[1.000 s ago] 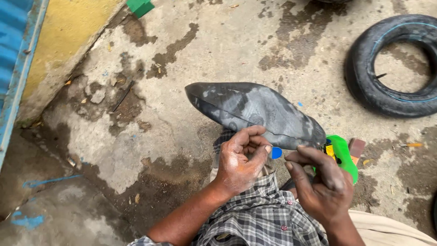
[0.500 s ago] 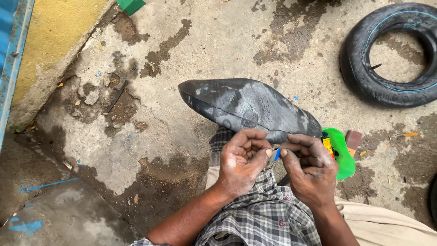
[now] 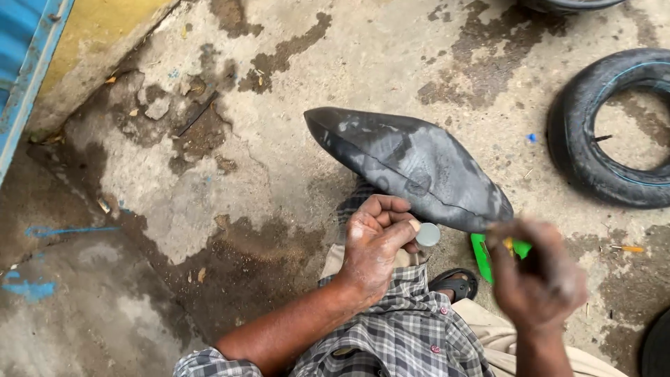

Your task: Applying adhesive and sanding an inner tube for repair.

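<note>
Seen from above, our left hand (image 3: 373,244) pinches a small round grey patch (image 3: 428,234) between thumb and forefinger, just below the flattened black tube (image 3: 412,167) draped over our knee. Our right hand (image 3: 537,276) is blurred; fingers curled, though we cannot tell whether they grip anything, above a green object (image 3: 481,255). A tyre (image 3: 604,132) lies on the concrete (image 3: 209,174).
</note>
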